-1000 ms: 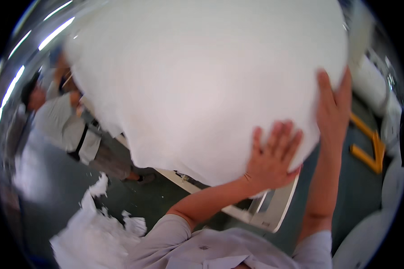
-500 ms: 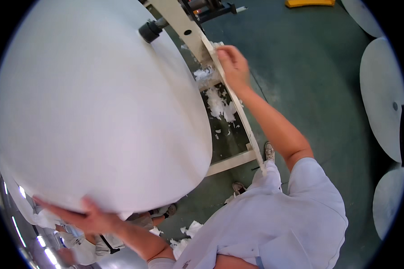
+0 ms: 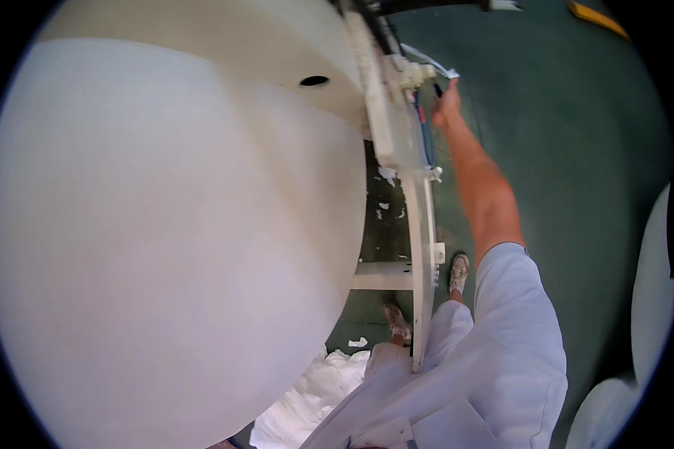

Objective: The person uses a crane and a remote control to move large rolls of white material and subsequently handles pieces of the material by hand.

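My right hand (image 3: 447, 107) reaches far forward along the outer side of a cream metal frame (image 3: 423, 224). Its fingers look curled and closed, beside a dark slim piece and a white tip, and what they hold is too small to make out. Next to it a pale fitting (image 3: 412, 73) sits on the frame, with a blue hose (image 3: 428, 138) hanging below. A huge white roll (image 3: 172, 247) fills the left side, close against the frame's inner side. My left hand is out of sight.
A heap of crumpled white sheet (image 3: 314, 396) lies by the roll's near edge. White scraps (image 3: 386, 176) litter the floor inside the frame. Other white rolls (image 3: 651, 299) stand at the right edge. A yellow object (image 3: 597, 19) lies at the far right.
My right hand has left the frame's top edge and reached farther forward to the fitting. My left hand, earlier at the roll's lower edge, has gone out of view. The view has shifted.
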